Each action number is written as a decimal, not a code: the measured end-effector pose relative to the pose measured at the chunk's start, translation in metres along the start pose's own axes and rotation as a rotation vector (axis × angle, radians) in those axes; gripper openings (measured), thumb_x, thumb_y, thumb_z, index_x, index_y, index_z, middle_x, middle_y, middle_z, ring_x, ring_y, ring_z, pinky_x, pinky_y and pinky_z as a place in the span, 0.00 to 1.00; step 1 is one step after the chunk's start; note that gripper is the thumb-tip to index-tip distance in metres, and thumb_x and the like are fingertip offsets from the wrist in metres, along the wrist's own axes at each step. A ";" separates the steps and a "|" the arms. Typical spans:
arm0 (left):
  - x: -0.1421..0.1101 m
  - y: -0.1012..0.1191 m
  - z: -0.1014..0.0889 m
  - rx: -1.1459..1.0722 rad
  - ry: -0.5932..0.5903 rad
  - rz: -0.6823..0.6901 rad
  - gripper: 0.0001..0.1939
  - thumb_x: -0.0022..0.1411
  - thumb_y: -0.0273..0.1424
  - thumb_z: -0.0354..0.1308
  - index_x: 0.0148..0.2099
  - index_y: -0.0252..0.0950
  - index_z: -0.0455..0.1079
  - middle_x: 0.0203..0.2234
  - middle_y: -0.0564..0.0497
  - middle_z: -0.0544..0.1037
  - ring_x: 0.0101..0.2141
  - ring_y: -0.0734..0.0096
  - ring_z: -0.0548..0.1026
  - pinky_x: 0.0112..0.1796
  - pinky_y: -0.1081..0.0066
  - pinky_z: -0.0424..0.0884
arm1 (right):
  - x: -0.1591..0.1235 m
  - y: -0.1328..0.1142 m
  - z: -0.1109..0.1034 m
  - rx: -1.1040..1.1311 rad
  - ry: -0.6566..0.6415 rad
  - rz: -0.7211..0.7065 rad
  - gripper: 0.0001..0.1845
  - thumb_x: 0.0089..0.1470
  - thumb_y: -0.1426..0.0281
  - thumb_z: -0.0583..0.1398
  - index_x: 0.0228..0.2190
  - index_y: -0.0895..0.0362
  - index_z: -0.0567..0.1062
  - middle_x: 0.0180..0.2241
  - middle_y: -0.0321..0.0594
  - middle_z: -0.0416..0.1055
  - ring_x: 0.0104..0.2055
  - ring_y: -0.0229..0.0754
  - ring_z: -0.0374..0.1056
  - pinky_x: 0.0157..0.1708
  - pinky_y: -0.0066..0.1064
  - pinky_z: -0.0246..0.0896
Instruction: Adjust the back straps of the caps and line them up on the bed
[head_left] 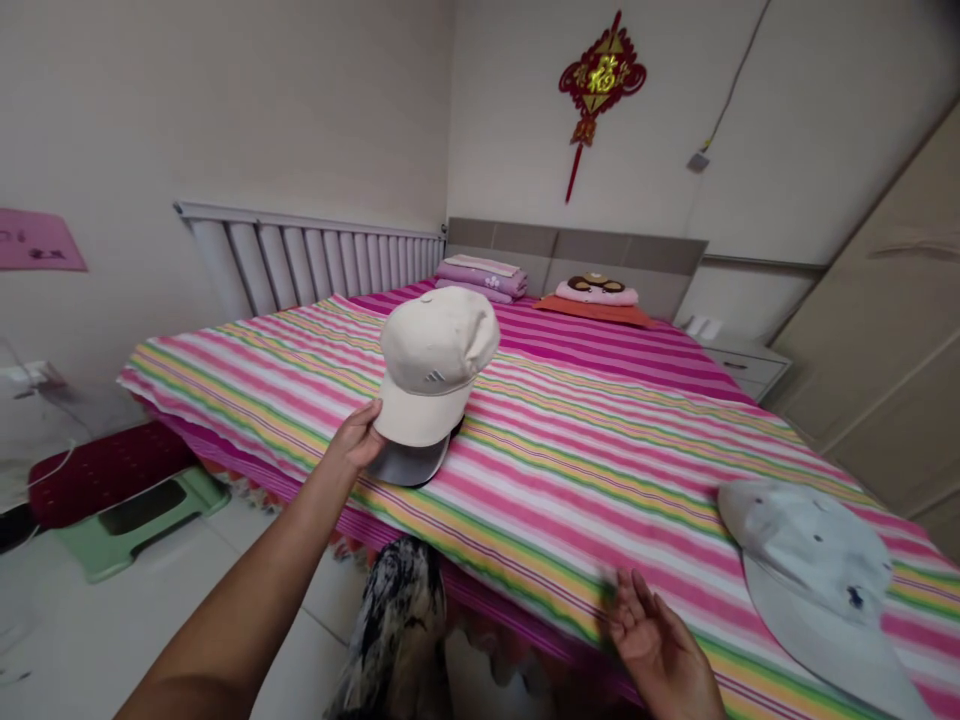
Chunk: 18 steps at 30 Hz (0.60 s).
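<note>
My left hand [361, 438] is closed on the brim edge of a cream baseball cap [429, 345] with a small striped logo on its front. Directly below that cap shows the grey brim of another cap [411, 464]; the rest of it is mostly hidden, and I cannot tell whether the two touch. By the bed's front edge, my right hand [652, 638] hangs palm up, fingers apart and holding nothing. To its right lies a pale baseball cap [821, 550] with a small dark emblem, resting on the striped bedsheet [555, 490].
Folded purple bedding [481, 278] and a pink folded item [596, 292] sit near the headboard [630, 262]. A white radiator [315, 250] runs along the left wall. On the floor at left stands a green stool [142, 520]. A nightstand [742, 362] is at the far right.
</note>
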<state>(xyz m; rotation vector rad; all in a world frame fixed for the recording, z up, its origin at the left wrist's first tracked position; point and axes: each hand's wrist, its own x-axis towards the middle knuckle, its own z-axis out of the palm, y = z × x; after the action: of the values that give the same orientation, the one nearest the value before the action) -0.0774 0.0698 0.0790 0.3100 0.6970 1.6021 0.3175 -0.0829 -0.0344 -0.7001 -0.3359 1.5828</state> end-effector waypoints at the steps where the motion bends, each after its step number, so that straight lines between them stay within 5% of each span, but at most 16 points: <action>1: 0.005 0.000 -0.006 0.010 0.056 -0.016 0.16 0.56 0.17 0.47 0.47 0.26 0.66 0.25 0.44 0.78 0.30 0.66 0.76 0.35 0.72 0.74 | 0.000 0.002 -0.004 0.004 -0.006 0.004 0.13 0.37 0.69 0.66 0.31 0.50 0.75 0.34 0.30 0.75 0.32 0.32 0.69 0.32 0.24 0.66; 7: 0.015 -0.013 -0.045 0.057 0.227 -0.042 0.16 0.55 0.14 0.46 0.46 0.22 0.65 0.18 0.48 0.75 0.19 0.72 0.74 0.25 0.76 0.74 | 0.003 0.006 -0.017 0.094 0.062 0.069 0.16 0.32 0.73 0.68 0.29 0.51 0.76 0.31 0.29 0.76 0.30 0.31 0.70 0.30 0.23 0.67; 18: 0.012 -0.015 -0.059 0.140 0.349 -0.019 0.11 0.53 0.15 0.51 0.39 0.25 0.67 0.14 0.51 0.72 0.13 0.76 0.68 0.16 0.80 0.68 | 0.008 0.007 -0.021 0.116 0.070 0.031 0.13 0.33 0.72 0.68 0.28 0.52 0.76 0.30 0.29 0.76 0.27 0.31 0.68 0.26 0.23 0.66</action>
<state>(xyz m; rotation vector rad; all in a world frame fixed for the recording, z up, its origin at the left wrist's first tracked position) -0.1018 0.0668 0.0217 0.1237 1.0788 1.6093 0.3245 -0.0806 -0.0566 -0.6717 -0.1806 1.5892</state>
